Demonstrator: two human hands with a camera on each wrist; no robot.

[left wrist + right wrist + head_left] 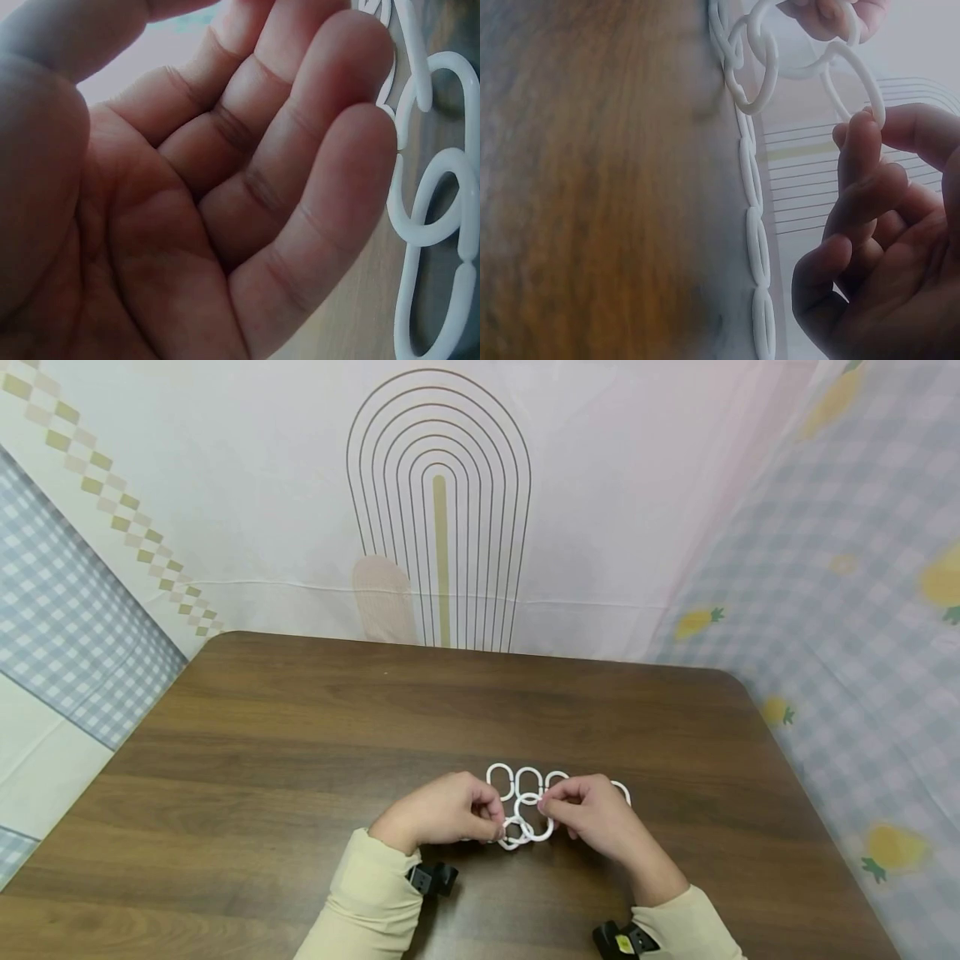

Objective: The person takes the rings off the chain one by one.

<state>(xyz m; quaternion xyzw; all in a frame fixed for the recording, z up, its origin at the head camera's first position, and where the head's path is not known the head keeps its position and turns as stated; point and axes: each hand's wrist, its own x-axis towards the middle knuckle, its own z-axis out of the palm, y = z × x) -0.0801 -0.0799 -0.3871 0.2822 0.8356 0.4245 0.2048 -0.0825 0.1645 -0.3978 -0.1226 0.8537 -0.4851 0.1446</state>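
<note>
Pinching a white oval plastic-looking link (865, 72) closely, the bent-fingered right hand (600, 814) faces the left hand (450, 810), whose thumb and finger grip a joined white link (512, 847).

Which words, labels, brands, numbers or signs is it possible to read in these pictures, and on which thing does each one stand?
No readable text anywhere.
Yellow patch on the right wrist's black device: too small to tell if it bears writing.
Left wrist's black device: any marking is too small to read.
White links, wooden table: no writing visible.
Hanging cloth: printed patterns only, no words.
</note>
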